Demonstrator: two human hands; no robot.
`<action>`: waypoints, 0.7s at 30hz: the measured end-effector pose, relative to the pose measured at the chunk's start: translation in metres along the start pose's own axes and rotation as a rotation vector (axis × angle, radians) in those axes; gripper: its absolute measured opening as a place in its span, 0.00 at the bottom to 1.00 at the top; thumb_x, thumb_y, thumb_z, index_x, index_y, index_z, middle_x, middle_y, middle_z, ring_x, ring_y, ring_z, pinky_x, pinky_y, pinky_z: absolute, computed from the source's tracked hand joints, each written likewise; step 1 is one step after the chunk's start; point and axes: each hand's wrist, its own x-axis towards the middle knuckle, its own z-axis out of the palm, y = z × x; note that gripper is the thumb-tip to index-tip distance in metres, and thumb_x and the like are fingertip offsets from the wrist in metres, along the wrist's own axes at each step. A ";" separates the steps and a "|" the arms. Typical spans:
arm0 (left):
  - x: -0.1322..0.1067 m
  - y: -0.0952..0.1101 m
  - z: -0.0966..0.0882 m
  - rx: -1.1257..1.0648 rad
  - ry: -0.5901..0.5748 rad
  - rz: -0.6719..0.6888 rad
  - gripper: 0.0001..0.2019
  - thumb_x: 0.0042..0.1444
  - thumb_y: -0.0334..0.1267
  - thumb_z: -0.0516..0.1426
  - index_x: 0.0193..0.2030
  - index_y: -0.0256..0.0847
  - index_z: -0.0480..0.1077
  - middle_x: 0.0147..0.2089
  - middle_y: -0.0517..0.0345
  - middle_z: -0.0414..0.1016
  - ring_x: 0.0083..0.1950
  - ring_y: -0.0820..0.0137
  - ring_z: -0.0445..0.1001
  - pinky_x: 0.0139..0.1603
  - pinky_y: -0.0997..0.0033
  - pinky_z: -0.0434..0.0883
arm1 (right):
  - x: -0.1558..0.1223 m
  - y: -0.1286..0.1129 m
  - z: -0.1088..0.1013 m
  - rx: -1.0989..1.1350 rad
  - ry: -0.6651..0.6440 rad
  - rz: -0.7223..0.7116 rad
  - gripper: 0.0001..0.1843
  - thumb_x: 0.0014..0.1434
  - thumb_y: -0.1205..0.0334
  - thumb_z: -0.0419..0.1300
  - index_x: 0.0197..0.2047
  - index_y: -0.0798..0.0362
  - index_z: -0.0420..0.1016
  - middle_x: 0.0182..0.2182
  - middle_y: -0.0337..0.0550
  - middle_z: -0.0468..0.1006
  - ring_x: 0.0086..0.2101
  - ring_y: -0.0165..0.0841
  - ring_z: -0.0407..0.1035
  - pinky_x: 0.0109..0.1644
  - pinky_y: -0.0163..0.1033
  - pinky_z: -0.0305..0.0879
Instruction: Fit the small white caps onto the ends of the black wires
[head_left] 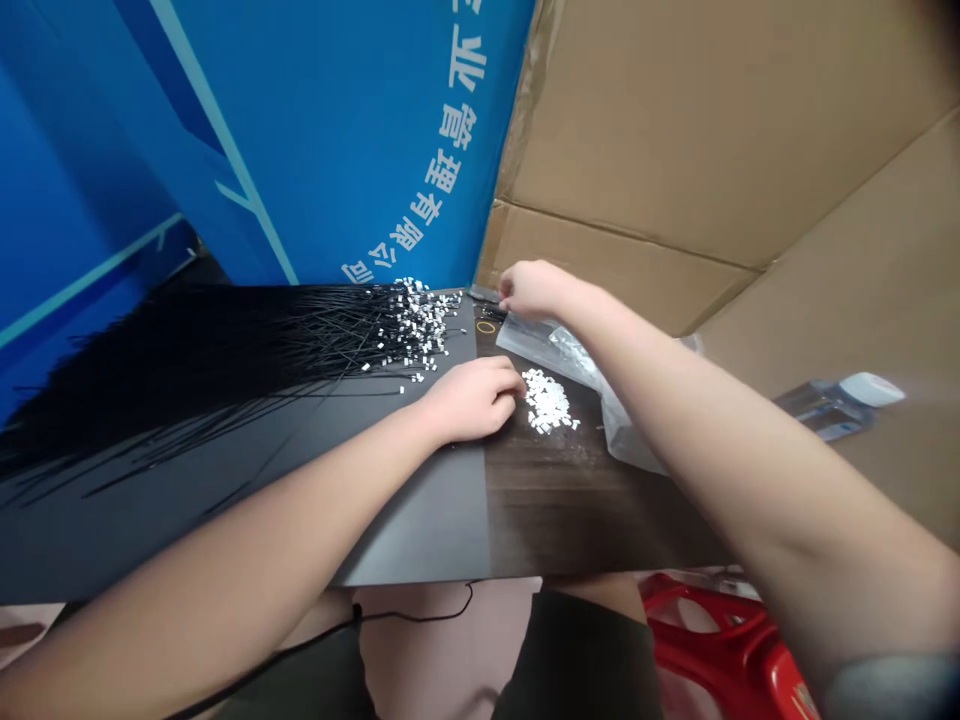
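My left hand [478,400] rests on the table at the left edge of a heap of small white plastic pieces [547,402]. Its fingers are curled together, and whatever they hold is hidden. Farther back, my right hand [534,288] is closed above the far edge of the table, near some small dark bits [489,312]; its fingertips hide anything between them. To the left lies a thick bundle of black wires [225,335], many with white connectors [420,320] on their ends, which point toward my hands.
A clear plastic bag [630,435] lies under my right forearm. A yellow ring [486,327] is near the table's back. Beyond stand a blue printed panel [360,130] and cardboard [675,130]. A clear bottle [825,408] lies at right; a red stool [727,640] is below.
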 end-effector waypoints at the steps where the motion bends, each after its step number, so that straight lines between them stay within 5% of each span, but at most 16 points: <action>1: 0.000 0.000 -0.001 -0.003 0.000 -0.010 0.16 0.61 0.29 0.52 0.46 0.41 0.82 0.50 0.52 0.83 0.53 0.60 0.81 0.60 0.58 0.77 | 0.013 -0.002 0.009 -0.003 -0.014 0.010 0.11 0.63 0.63 0.68 0.49 0.51 0.86 0.50 0.53 0.87 0.51 0.50 0.80 0.52 0.47 0.73; 6: 0.002 -0.003 -0.002 -0.005 0.001 -0.048 0.17 0.63 0.30 0.52 0.46 0.43 0.83 0.50 0.54 0.83 0.53 0.61 0.81 0.59 0.59 0.77 | 0.051 -0.006 0.044 -0.010 -0.064 0.013 0.13 0.62 0.63 0.69 0.50 0.50 0.87 0.52 0.51 0.87 0.53 0.47 0.80 0.55 0.44 0.73; 11: 0.005 -0.007 -0.001 -0.021 0.025 -0.072 0.18 0.63 0.30 0.52 0.48 0.43 0.83 0.53 0.54 0.82 0.56 0.60 0.80 0.60 0.59 0.77 | 0.052 -0.004 0.047 0.014 -0.006 0.027 0.10 0.63 0.67 0.66 0.46 0.53 0.87 0.48 0.54 0.87 0.50 0.46 0.79 0.54 0.45 0.72; 16: 0.006 -0.015 0.000 -0.100 0.093 -0.111 0.17 0.61 0.30 0.52 0.46 0.42 0.83 0.52 0.52 0.82 0.54 0.59 0.80 0.61 0.57 0.76 | 0.037 -0.004 0.026 0.135 0.152 0.005 0.09 0.64 0.66 0.63 0.44 0.55 0.85 0.45 0.52 0.86 0.46 0.42 0.78 0.52 0.44 0.70; 21: 0.006 -0.025 -0.005 -0.224 0.325 -0.205 0.13 0.57 0.30 0.56 0.40 0.42 0.82 0.47 0.52 0.83 0.50 0.59 0.80 0.59 0.55 0.75 | 0.007 0.000 -0.031 0.399 0.492 -0.003 0.08 0.65 0.61 0.66 0.44 0.56 0.84 0.43 0.51 0.85 0.43 0.40 0.77 0.50 0.45 0.71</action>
